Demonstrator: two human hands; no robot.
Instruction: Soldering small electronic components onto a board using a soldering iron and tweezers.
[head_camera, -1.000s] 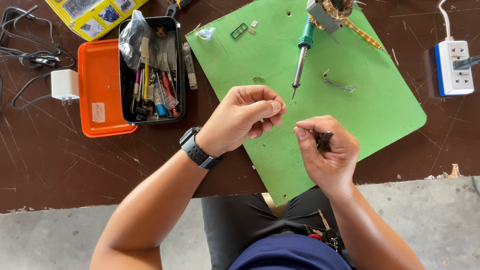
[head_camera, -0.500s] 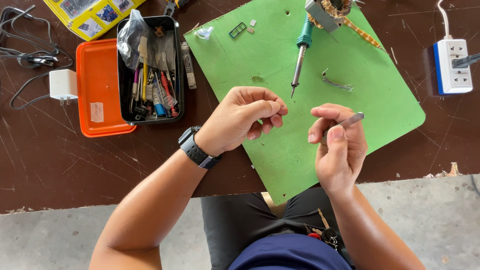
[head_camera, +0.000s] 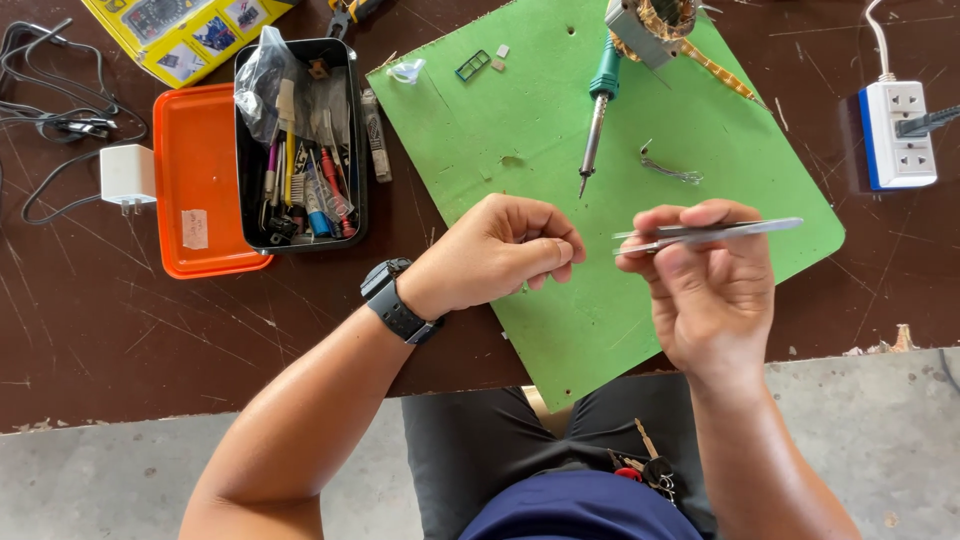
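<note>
Your right hand (head_camera: 712, 290) has the tweezers (head_camera: 705, 232) pinched between thumb and fingers, tips pointing left toward your other hand, held level above the near edge of the green mat (head_camera: 640, 190). Your left hand (head_camera: 495, 255) is curled into a loose fist just beside those tips, fingertips drawn together; whether anything sits between them, I can't tell. There's a dark watch (head_camera: 397, 303) on that wrist.

Up the mat, a soldering iron (head_camera: 597, 115) with a green handle lies pointing toward you, a small bent wire piece (head_camera: 668, 170) to its right. At the bench's far left corner, a flat yellow package (head_camera: 180, 28) with little picture panels lies at an angle. Nearer, an orange tray (head_camera: 200, 180) carries a small pale rectangular label, and a black tin (head_camera: 300, 145) crammed with small tools overlaps its right edge. A white adapter (head_camera: 127, 175) sits left of the tray. At the bench's right edge, a white and blue power strip (head_camera: 898, 135).
</note>
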